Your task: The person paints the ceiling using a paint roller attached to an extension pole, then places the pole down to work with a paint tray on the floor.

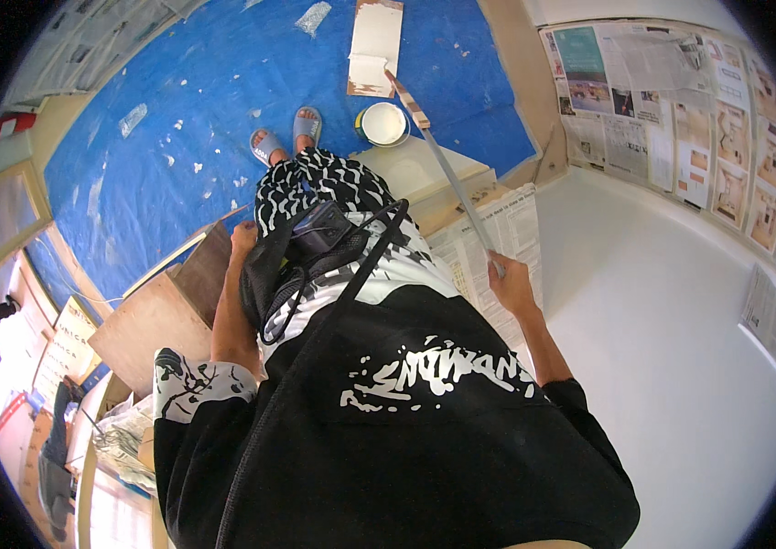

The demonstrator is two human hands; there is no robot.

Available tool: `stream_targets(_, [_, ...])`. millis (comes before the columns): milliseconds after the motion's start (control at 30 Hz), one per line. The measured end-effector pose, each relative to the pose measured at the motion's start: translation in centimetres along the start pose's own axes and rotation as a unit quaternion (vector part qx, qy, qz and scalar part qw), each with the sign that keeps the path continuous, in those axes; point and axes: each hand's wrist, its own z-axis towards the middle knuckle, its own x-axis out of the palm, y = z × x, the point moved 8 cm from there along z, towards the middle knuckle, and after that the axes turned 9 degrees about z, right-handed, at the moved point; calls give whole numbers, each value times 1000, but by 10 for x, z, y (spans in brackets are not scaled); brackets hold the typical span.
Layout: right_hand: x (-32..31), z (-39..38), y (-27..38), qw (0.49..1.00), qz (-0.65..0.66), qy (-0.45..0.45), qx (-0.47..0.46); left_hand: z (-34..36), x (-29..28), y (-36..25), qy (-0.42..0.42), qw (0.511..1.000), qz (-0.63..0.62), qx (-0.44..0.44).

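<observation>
My right hand (511, 284) is closed round the near end of a long pale pole (454, 178). At the pole's far end is a brown, brush-like part (408, 99), and its tip lies over a long board (375, 37) coated in white, with worn brown edges. Right beside that end stands an open paint can (383, 124) full of white paint. My left hand (243, 238) hangs low at my side with its fingers curled, next to the edge of a wooden box (205, 274). Whatever it may hold is too small to make out.
Blue sheeting (196, 101) covers the floor under my sandalled feet. A pale step (425, 174) and newspaper (498, 233) lie by the can. Newspaper sheets (662, 119) cover the right wall, above a smooth white surface (653, 302). Clutter stands at the lower left.
</observation>
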Motion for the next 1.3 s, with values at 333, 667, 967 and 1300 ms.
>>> stream_targets(333, [-5, -38, 14, 996, 36, 13, 82, 5, -1, -7, -2, 1000, 2, -2])
stream_targets(667, [-16, -48, 17, 993, 44, 17, 109, 5, 2, -7, 1, 1000, -13, -3])
stream_targets(967, [-19, 17, 26, 998, 16, -2, 63, 4, -1, 0, 2, 998, -53, -27])
stream_targets(1300, [-56, 90, 53, 994, 36, -25, 98, 7, -9, -4, 23, 992, -96, -76])
